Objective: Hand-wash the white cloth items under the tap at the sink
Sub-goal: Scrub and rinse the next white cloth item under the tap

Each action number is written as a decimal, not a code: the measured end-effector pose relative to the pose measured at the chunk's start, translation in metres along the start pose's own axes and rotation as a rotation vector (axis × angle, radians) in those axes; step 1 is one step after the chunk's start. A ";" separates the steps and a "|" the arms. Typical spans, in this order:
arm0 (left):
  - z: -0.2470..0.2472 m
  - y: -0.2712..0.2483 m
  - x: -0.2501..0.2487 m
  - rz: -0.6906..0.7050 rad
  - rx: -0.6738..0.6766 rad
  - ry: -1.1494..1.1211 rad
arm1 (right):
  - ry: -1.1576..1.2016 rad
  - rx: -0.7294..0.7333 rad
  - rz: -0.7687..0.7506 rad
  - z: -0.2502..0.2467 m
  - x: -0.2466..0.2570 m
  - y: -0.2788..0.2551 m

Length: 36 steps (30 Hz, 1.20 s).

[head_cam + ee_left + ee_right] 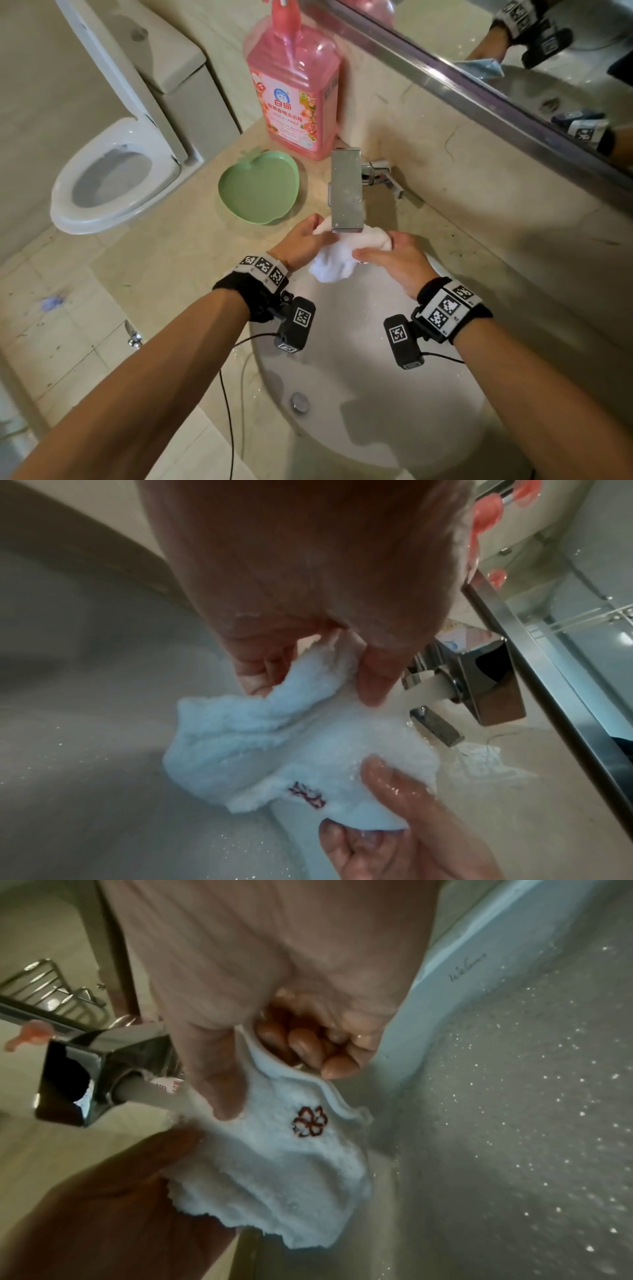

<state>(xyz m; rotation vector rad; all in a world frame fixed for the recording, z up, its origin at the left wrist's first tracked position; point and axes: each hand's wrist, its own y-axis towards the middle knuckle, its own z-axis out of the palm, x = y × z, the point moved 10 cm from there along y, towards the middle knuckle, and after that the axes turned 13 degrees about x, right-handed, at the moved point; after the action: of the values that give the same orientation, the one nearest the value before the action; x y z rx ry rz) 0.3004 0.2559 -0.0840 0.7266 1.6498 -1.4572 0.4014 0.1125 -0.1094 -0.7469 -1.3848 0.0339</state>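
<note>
A white terry cloth with a dark red flower emblem hangs bunched under the square chrome tap, over the sink basin. Water runs from the spout onto the cloth. My left hand pinches the cloth's left end between thumb and fingers. My right hand grips the right end, its wet fingers curled round the hem. In the left wrist view the right hand's thumb presses on the wet cloth.
A pink dish-soap pump bottle and a green apple-shaped dish stand on the counter left of the tap. The mirror's metal rim runs above the basin. A toilet is at left. The drain plug sits low in the basin.
</note>
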 end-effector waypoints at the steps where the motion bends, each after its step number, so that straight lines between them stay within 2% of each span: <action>1: 0.002 -0.001 0.000 0.001 0.022 -0.010 | 0.002 -0.010 0.008 -0.002 -0.002 0.000; 5: 0.008 -0.006 -0.003 0.028 0.093 -0.047 | 0.090 -0.008 0.012 0.000 0.001 0.001; 8: 0.005 -0.007 -0.003 0.058 0.095 -0.065 | 0.148 0.061 0.020 0.012 0.009 0.001; 12: -0.009 -0.013 -0.001 0.051 -0.056 -0.092 | 0.204 0.118 0.021 0.029 0.021 0.001; 15: -0.022 -0.017 0.001 0.042 -0.156 0.005 | 0.062 0.079 0.003 0.028 0.025 0.004; 17: -0.031 -0.019 0.007 0.007 -0.174 0.003 | -0.031 0.099 0.027 0.029 0.019 0.006; 20: -0.041 -0.022 0.016 -0.018 -0.130 -0.014 | -0.182 0.127 0.080 0.030 0.010 0.006; 24: -0.047 -0.026 0.019 -0.025 -0.070 0.240 | -0.239 0.181 0.102 0.037 0.006 0.005; 29: -0.039 -0.027 0.014 0.010 -0.046 0.360 | -0.278 0.137 -0.018 0.031 0.015 0.003; 32: -0.029 -0.025 0.017 0.008 0.041 0.275 | -0.285 0.071 -0.054 0.021 0.018 0.003; 36: -0.014 -0.023 0.014 -0.015 0.186 0.162 | -0.164 0.007 -0.022 0.004 0.012 -0.001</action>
<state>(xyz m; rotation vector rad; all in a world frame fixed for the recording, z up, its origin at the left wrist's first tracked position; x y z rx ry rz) 0.2714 0.2641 -0.0839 0.9591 1.6566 -1.6142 0.4005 0.1189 -0.0981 -0.7359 -1.5480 0.0844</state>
